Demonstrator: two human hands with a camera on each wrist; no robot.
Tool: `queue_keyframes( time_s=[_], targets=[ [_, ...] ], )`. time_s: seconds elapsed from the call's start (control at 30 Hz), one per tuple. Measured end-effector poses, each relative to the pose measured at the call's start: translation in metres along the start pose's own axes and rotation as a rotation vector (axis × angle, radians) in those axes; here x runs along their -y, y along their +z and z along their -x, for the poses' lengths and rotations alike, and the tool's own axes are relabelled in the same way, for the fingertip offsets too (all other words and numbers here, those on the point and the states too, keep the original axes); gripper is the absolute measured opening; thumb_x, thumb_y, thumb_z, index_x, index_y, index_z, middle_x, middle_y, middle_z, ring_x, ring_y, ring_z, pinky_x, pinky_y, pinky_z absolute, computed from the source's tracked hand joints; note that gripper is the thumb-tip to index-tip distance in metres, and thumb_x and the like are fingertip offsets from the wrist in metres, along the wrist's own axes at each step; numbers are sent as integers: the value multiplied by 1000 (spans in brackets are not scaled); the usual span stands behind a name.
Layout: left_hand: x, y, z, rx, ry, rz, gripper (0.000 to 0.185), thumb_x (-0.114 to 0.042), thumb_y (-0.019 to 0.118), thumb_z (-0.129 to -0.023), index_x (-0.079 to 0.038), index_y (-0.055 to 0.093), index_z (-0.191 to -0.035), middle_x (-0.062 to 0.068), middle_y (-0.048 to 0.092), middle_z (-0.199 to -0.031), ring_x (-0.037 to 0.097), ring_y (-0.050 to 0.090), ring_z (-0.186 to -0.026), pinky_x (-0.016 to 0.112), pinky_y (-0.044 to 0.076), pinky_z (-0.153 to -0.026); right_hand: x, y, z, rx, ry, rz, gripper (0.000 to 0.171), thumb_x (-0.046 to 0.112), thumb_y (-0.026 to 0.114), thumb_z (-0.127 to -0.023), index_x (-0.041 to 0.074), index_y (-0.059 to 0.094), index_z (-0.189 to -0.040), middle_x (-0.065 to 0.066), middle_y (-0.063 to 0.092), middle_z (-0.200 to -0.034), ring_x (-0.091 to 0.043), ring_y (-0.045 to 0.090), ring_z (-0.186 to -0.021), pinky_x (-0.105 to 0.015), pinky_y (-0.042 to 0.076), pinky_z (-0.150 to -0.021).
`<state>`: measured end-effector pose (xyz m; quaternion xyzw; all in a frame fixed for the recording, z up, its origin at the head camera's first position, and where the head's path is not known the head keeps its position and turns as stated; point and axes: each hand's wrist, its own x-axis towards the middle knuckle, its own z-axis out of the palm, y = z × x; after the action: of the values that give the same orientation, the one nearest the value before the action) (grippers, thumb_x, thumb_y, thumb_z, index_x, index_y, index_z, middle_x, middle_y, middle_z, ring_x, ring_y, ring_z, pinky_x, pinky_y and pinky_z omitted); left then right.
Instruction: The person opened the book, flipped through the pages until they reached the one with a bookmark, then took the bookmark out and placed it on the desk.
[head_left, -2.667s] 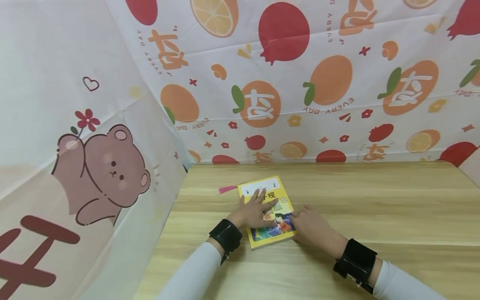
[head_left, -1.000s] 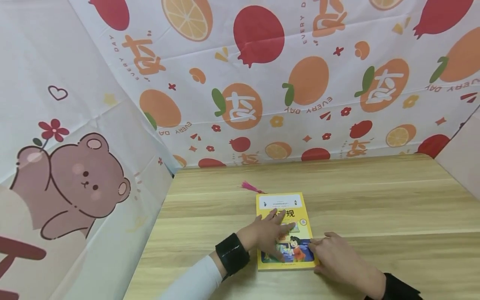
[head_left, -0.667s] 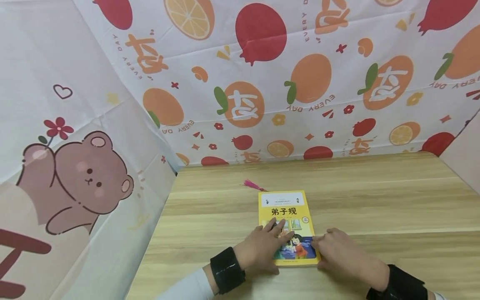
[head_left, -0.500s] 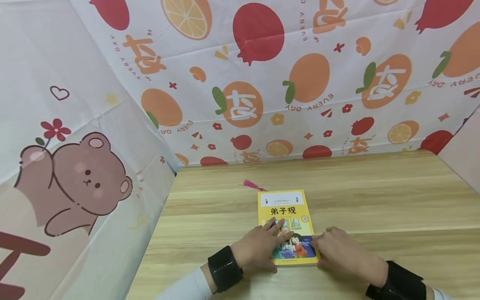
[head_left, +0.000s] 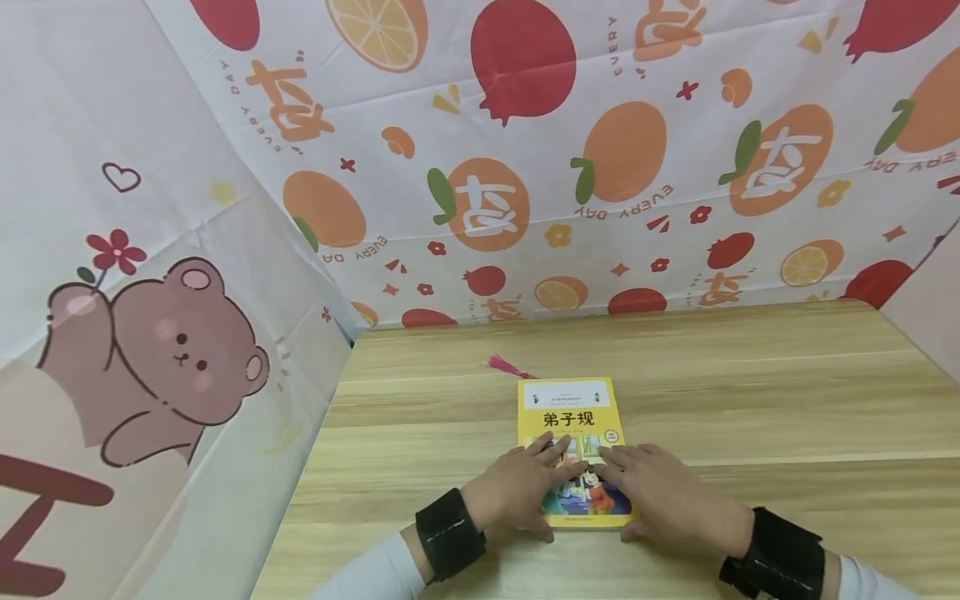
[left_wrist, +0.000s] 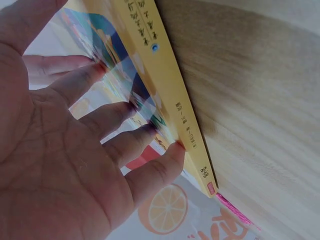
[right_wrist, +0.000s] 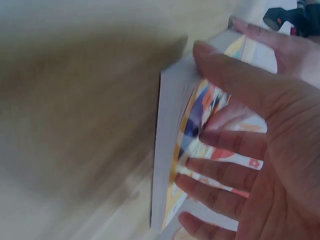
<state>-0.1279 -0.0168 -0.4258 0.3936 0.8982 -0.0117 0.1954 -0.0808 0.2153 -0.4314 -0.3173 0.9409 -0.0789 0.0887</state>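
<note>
Book (head_left: pixel 572 433) lies closed on the table (head_left: pixel 750 400), both the left hand (head_left: pixel 517 498) and right hand (head_left: pixel 660 496) pressing flat, straight fingers on its near cover, not yet opened.

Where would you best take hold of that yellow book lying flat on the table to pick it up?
Probably by its right long edge. The yellow book lies flat and closed on the wooden table, spine to the left, both hands resting on its cover. The page edge faces right, beside the right hand, so fingers could slip under there with the thumb on top. A pink tassel sticks out at the far end.
</note>
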Motion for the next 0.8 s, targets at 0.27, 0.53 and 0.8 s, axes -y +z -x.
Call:
queue_keyframes(
  time_s=[0.27,0.53,0.8],
  targets=[
    [-1,2,1,-32,7,-21,90,-59,81,-75,-39,41,-153,-2,29,-165,27,26,-152,48,43,-110,-11,-8,-11,12,-78,-34,77,54,85,-71,9,66,-131,-16,61,-138,-35,62,-121,-55,51,-97],
    [-2,1,-2,-45,5,-27,89,-62,79,-76,-39,40,-153,-2,28,-165,26,27,-152,47,42,-111,-6,-23,-11,137,-57,-75,56,36,81,-83,14,67,-132,-18,57,-142,-36,59,-126,-56,51,-97],
    [7,4,-1,-32,37,63,87,-59,79,-78,-38,41,-153,-1,26,-165,26,22,-153,48,34,-117,10,-14,-17,58,-106,126,40,21,75,-88,10,70,-126,-19,68,-125,-31,69,-108,-47,55,-90]
  ],
)
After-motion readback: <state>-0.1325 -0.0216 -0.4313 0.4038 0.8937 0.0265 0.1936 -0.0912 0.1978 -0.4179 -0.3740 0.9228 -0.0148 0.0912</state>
